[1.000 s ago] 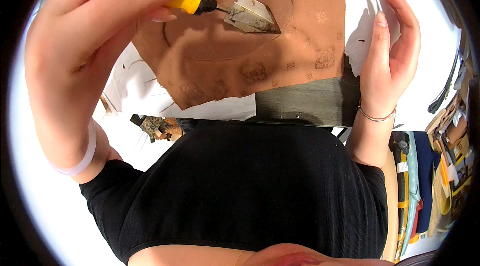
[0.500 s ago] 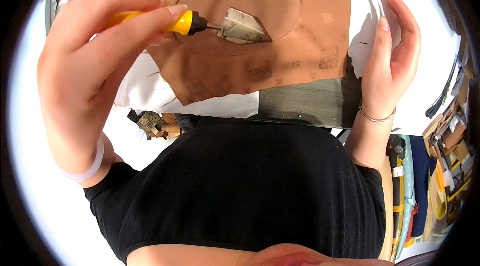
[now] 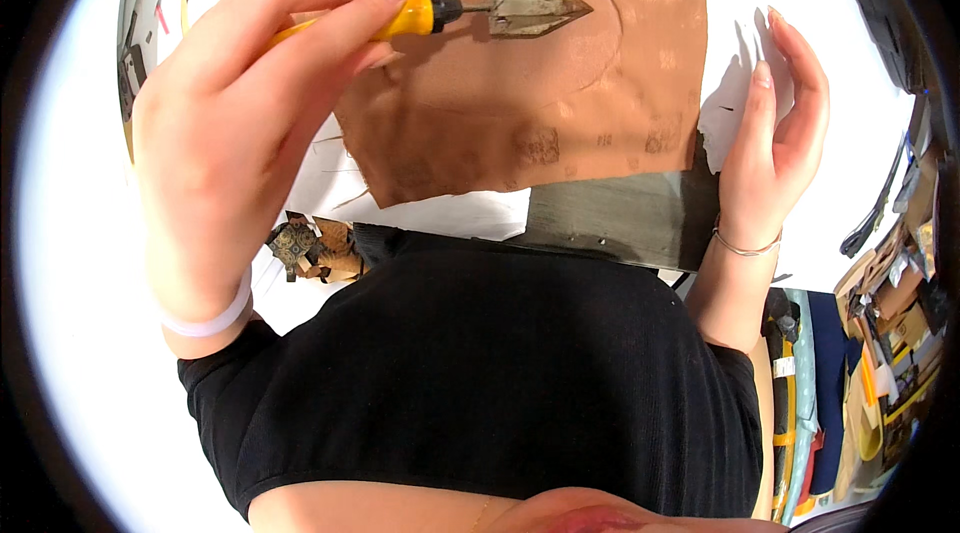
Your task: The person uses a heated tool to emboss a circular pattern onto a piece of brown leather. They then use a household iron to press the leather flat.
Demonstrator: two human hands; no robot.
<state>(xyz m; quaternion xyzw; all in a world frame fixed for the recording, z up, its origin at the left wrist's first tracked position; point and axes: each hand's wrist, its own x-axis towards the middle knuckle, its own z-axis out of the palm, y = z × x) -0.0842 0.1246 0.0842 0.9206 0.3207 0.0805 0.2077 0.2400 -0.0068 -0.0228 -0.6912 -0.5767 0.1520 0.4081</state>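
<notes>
My left hand is closed around the yellow handle of a tool with a black collar, a thin shaft and a pointed metal head. The head has angled faces, and its tip points right. It is over a brown sheet with darker and lighter printed patches. A rounded outline curves on the sheet around the head; whether head and sheet touch I cannot tell. My right hand is open beside the sheet's right edge, fingers stretched away from me over the white surface, holding nothing.
White paper shows under the sheet's near edge, next to a dark grey board. To the lower right stand rolls of material and a cluttered pile. Patterned scraps lie below the table edge at left.
The tool and my left hand have moved right. Its metal head has turned so that its tip points straight right instead of down-right. My right hand stays in about the same place.
</notes>
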